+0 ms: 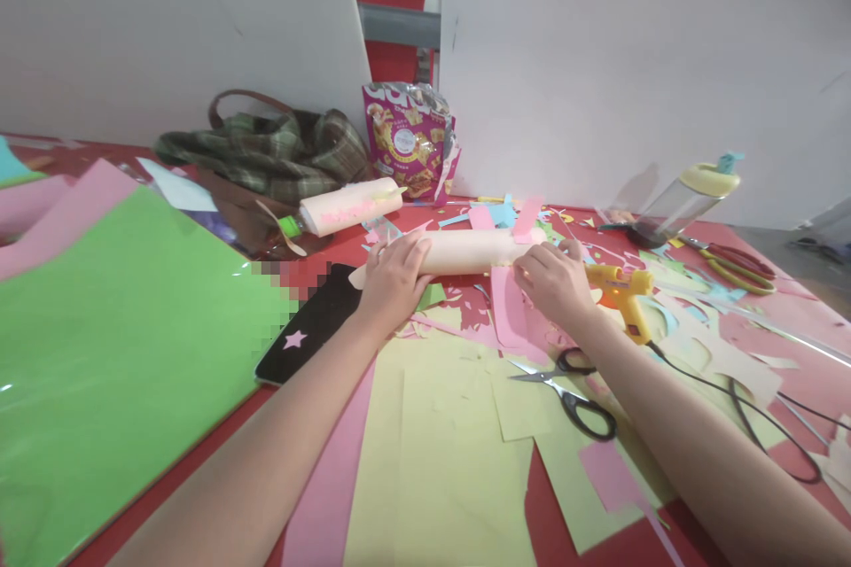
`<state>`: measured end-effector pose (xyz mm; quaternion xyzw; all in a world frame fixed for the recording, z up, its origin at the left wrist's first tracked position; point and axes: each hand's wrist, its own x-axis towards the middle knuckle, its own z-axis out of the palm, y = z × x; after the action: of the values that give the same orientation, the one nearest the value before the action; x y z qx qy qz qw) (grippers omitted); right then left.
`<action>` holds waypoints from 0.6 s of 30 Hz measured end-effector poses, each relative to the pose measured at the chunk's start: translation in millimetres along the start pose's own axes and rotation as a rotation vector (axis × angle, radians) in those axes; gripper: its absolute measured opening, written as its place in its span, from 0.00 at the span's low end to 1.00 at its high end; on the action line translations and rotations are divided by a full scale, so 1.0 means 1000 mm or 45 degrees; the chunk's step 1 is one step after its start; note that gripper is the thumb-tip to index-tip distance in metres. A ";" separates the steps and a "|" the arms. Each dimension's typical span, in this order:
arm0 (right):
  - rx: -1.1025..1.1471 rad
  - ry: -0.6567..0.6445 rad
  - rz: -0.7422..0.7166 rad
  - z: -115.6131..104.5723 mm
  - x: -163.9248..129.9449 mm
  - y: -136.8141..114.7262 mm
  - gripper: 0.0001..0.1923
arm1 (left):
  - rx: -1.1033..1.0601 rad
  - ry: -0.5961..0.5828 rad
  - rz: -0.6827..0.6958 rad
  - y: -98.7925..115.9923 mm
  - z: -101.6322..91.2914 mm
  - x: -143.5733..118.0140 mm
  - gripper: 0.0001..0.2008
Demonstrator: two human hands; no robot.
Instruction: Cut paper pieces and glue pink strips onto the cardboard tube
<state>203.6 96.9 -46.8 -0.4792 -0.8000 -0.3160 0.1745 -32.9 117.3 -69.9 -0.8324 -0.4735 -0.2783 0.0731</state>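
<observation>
We are pressing left hand [392, 276] and right hand [555, 282] on the cream rolled paper tube [469, 250] | both grasping its ends | likely light, crushable: we are holding gently near ends.

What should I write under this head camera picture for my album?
Two hands, left hand and right hand, press a cream paper roll on a table littered with scraps, scissors and a glue gun.

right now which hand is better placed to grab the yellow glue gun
Right. The right hand rests on the end of the paper roll, and the glue gun lies just beside it, on its outer side. The left hand holds the roll's other end, farther off.
</observation>
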 end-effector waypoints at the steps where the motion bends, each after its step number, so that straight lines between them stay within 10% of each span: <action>1: -0.008 0.002 0.006 0.000 0.000 0.000 0.13 | 0.002 -0.001 0.000 0.000 0.000 0.000 0.18; 18: -0.006 -0.098 0.090 -0.004 0.005 -0.005 0.12 | 0.007 0.003 0.008 0.000 0.000 0.000 0.18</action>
<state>196.9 96.1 -42.6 -0.5195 -0.7879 -0.2928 0.1536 -33.3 117.6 -69.7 -0.8334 -0.4716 -0.2777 0.0770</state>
